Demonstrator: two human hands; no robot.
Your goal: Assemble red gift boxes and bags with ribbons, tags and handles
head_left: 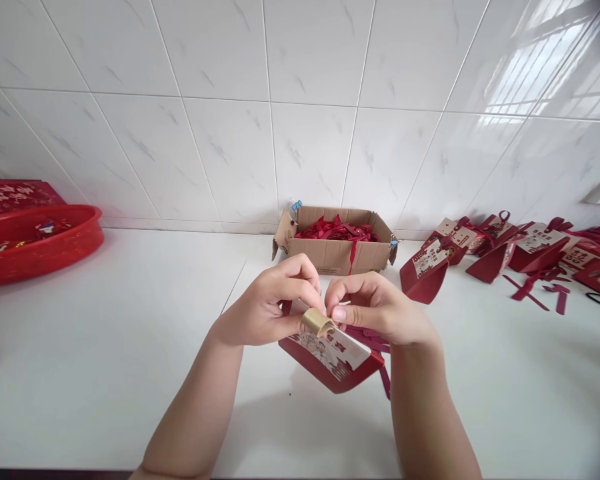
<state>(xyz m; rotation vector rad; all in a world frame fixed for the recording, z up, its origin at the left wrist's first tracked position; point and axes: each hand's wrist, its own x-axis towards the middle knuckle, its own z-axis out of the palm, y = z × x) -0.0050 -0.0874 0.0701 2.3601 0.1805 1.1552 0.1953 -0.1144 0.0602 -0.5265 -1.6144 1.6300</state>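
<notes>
Red box [325, 367]: at near centre, tilted, below my two hands; its white printed panel faces up and near. I cannot tell whether it touches the white table [130, 373].
Left hand [275, 303]: thumb and index finger nearly closed, with the gold band between them at the top of the red box.
Right hand [375, 310]: thumb and index fingertips drawn together beside the gold band; I cannot tell what, if anything, is between them.
Gold band [316, 322]: curled, its open end turned toward the right and near.
Dark red ribbon [386, 383]: hanging at the right side of the red box, below my right hand.
Top edge: step in hand, as I judge it, is fine two-handed work where the band meets the box.
Fingertips: the next move appears to call for a steady left pinch and small, precise right-hand motion, without creasing the panel.
Cardboard carton [320, 257]: at far centre, holding red ribbons [337, 230].
Red boxes [425, 270]: grouped at far right.
Red basin [93, 243]: at far left.
</notes>
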